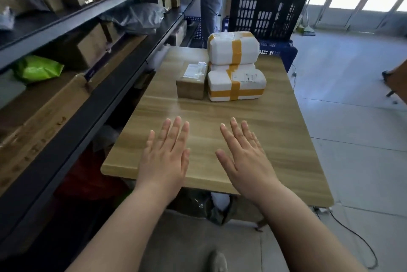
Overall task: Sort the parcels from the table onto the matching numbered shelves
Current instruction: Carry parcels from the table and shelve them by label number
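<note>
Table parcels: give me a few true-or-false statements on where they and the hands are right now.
1. The left hand and the right hand are both flat and hold nothing. True.
2. The cardboard box stands to the right of the white parcels. False: it stands on their left, close against them.
3. The white parcels are bound with yellow tape. True.
4. The black crate sits on the table. False: it stands beyond the table's far end, on a blue crate.
5. The shelves run along the table's left side. True.
</note>
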The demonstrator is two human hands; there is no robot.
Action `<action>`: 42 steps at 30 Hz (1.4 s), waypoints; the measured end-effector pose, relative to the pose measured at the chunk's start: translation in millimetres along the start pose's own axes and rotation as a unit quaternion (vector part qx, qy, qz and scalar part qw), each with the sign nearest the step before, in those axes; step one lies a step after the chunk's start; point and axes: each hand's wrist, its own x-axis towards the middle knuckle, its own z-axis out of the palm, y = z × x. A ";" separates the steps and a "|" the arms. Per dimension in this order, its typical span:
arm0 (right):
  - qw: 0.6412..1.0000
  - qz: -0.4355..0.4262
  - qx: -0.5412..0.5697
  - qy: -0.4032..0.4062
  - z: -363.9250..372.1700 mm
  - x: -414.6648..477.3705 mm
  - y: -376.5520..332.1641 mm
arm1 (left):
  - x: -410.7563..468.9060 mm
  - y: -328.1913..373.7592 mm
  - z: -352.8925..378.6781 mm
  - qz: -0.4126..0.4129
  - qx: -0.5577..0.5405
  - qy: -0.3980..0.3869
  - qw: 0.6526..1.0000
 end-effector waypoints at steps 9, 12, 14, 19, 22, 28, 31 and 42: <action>0.998 -0.011 0.020 -0.064 5.5 111.7 53.0 | 70.1 -13.8 42.9 -0.081 -0.023 -0.053 0.995; 0.995 -0.029 0.018 -0.093 24.5 148.2 47.7 | 88.1 -38.4 56.5 -0.111 -0.030 -0.038 0.993; 0.994 -0.038 0.014 -0.104 38.0 181.1 41.7 | 105.1 -58.6 60.9 -0.121 -0.037 -0.023 0.992; 0.993 -0.031 -0.005 -0.116 70.6 280.9 28.6 | 152.9 -116.9 64.0 -0.140 -0.036 -0.014 0.989; 0.990 0.004 -0.033 -0.136 91.8 349.3 29.7 | 179.4 -151.2 67.9 -0.132 -0.044 -0.030 0.990; 0.980 0.062 -0.109 -0.158 123.6 462.1 37.9 | 230.0 -213.5 85.6 -0.145 -0.051 -0.071 0.986; 0.975 0.078 -0.126 -0.165 135.2 494.6 39.3 | 249.4 -239.1 91.6 -0.152 -0.049 -0.093 0.983; 0.975 0.079 -0.122 -0.167 159.4 459.5 23.8 | 286.2 -230.6 108.6 -0.090 -0.078 -0.096 0.988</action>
